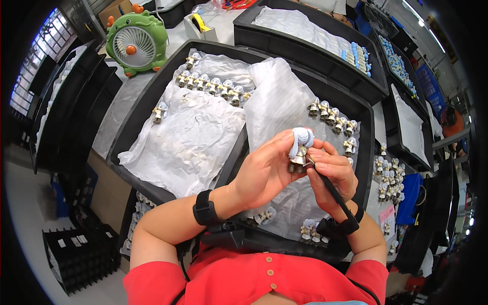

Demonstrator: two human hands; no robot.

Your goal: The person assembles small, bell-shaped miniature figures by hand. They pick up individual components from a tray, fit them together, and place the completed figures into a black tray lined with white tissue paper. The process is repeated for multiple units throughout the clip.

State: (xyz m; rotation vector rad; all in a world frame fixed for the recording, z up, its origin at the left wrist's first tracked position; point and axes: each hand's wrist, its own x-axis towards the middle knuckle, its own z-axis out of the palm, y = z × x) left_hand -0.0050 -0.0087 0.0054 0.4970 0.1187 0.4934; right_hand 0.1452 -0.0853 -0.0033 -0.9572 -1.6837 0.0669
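My left hand (262, 170) holds a small figurine (300, 147) upright between thumb and fingers, above the middle of a black tray. The figurine has pale lilac hair, a white and gold outfit and dark feet. My right hand (335, 175) is closed around a slim black-handled tool (333, 192). Its thin metal tip meets the figurine's lower side; the exact kind of tip is too small to tell. Beneath both hands lies the black tray (147, 99), lined with crumpled white sheets (195, 140). Similar figurines stand in a left row (213, 85) and a right group (333, 117).
A green fan (137, 44) and a tape dispenser (203, 31) stand behind the tray. Another black tray (300, 48) holds blue-and-white pieces. More figurines (390, 180) crowd the table at right. Stacked trays (76, 107) rise at left. Another person's arm (325, 5) shows at the top.
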